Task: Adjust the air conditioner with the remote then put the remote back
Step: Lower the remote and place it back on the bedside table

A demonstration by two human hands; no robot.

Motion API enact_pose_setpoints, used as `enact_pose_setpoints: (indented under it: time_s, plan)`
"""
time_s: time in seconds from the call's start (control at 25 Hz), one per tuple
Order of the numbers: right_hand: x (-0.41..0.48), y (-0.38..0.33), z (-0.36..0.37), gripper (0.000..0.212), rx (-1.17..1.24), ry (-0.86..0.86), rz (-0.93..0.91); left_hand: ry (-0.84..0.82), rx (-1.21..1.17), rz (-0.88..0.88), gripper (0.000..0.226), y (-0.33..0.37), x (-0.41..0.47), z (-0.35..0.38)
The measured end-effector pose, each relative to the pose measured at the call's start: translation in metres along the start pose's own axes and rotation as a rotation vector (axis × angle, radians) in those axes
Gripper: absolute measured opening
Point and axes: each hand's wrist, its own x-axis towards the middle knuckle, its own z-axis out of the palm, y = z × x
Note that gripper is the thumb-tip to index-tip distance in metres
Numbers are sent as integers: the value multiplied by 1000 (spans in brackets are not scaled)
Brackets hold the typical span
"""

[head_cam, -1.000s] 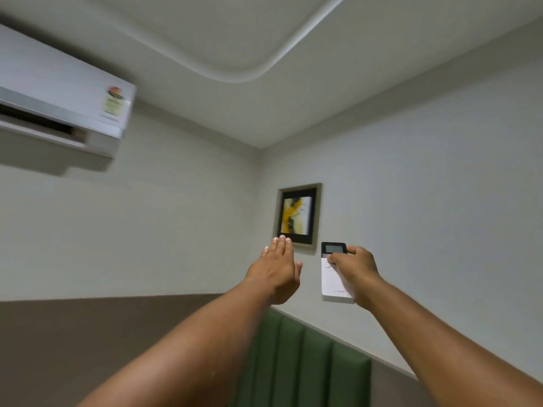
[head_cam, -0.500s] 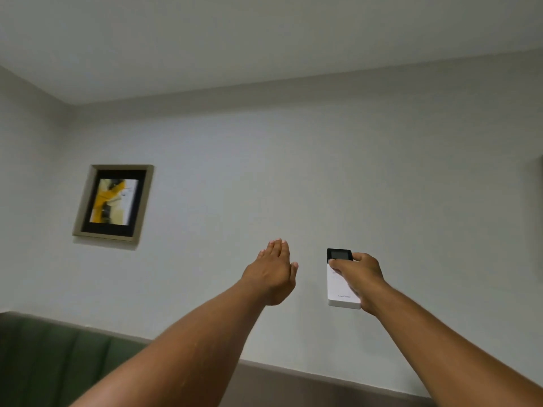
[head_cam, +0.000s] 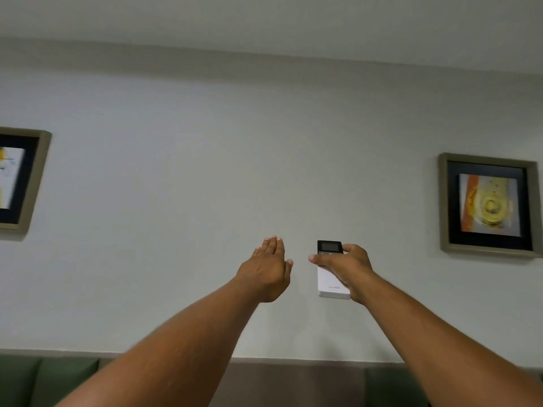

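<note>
My right hand holds a white remote with a dark screen at its top end, upright, out in front of me at arm's length. The thumb lies across the remote just under the screen. My left hand is stretched out beside it, a little to the left, flat with the fingers together and pointing up, holding nothing. The air conditioner is out of view.
I face a plain pale wall. A framed picture hangs at the right, and another framed picture is cut off by the left edge. Green and brown padded panels run along the bottom.
The view has swung to the right: the air conditioner left the frame, the first picture slid to the left edge, a second picture came in at the right. Both hands kept their pose.
</note>
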Motion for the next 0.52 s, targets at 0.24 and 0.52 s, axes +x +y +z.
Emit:
enact_pose_setpoints:
  time_s: [0.24, 0.52]
  plan:
    - [-7, 32, 10, 62, -60, -17, 29, -50, -22, 4, 64, -3, -9, 31]
    - [-33, 143, 59, 60, -209, -27, 81, -197, -29, -84, 63, -45, -66, 121]
